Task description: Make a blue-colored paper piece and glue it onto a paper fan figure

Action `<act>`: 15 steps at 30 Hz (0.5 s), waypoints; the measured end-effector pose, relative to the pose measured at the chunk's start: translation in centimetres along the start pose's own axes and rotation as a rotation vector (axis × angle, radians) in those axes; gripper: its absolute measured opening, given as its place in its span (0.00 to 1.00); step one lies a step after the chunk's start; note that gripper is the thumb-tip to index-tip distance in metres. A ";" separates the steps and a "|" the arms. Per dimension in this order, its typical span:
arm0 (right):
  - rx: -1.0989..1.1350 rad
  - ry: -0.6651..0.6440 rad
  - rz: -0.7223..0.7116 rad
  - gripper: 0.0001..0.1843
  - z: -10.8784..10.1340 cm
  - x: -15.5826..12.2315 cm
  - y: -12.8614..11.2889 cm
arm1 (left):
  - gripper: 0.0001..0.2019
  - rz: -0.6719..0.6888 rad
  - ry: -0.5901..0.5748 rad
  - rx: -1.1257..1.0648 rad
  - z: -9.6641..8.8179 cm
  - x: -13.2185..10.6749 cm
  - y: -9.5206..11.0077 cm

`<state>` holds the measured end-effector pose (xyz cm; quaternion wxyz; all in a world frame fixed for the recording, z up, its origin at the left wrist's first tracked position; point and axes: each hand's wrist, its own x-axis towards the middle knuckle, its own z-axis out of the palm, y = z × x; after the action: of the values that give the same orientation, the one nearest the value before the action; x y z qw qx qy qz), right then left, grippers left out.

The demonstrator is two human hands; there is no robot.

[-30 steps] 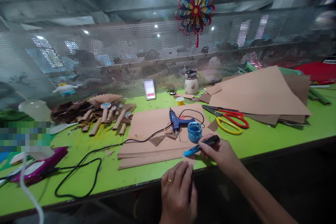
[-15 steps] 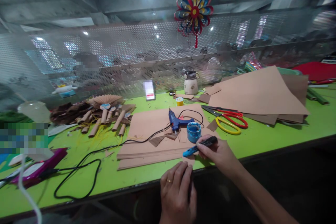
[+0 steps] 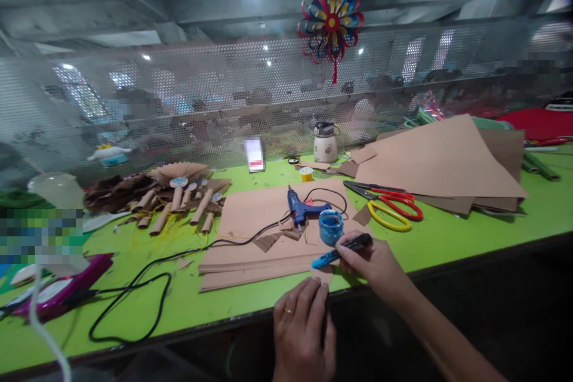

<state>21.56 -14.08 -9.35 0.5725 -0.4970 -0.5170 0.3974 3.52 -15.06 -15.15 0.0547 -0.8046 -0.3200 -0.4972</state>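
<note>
Pinched in my right hand [image 3: 369,259] is a black marker pen [image 3: 342,250]; its front end is coated in blue and points down-left. The tip sits over a small brown paper piece [image 3: 323,275] at the table's front edge. My left hand [image 3: 303,322], a ring on one finger, presses its fingertips together on the near side of that piece; its thumb is mostly hidden. Just beyond the pen stands a small open pot [image 3: 331,227] smeared with blue paint. A blue glue gun [image 3: 307,209] lies behind it on stacked brown paper sheets [image 3: 250,206].
Red-handled and yellow-handled scissors [image 3: 389,209] lie to the right, before large brown sheets [image 3: 430,161]. Paper rolls [image 3: 161,218] with yellow strings are at left. A black cord [image 3: 168,292] loops across the green table [image 3: 147,304]. A bottle [image 3: 325,144] stands at the back.
Almost nothing differs. The view has shifted very slightly, while both hands, the pen and the paper piece keep about the same positions.
</note>
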 end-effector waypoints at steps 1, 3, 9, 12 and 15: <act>0.006 0.018 -0.002 0.15 0.0 0.0 0.0 | 0.18 -0.003 -0.010 0.007 0.0 0.0 0.0; 0.021 0.060 -0.009 0.15 0.1 0.1 0.1 | 0.19 -0.005 -0.020 0.015 -0.1 0.0 0.1; 0.013 0.012 -0.004 0.15 0.1 0.1 0.0 | 0.17 -0.003 0.012 -0.012 0.1 0.0 -0.1; 0.027 0.052 -0.007 0.15 0.1 0.0 0.0 | 0.18 0.019 0.040 -0.025 0.3 -0.1 -0.2; 0.042 0.082 -0.017 0.15 0.2 0.0 0.0 | 0.18 0.016 0.032 -0.020 0.3 -0.1 -0.2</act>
<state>21.37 -14.08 -9.35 0.6068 -0.4964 -0.4889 0.3826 3.56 -14.81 -15.43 0.0555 -0.7994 -0.3077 -0.5130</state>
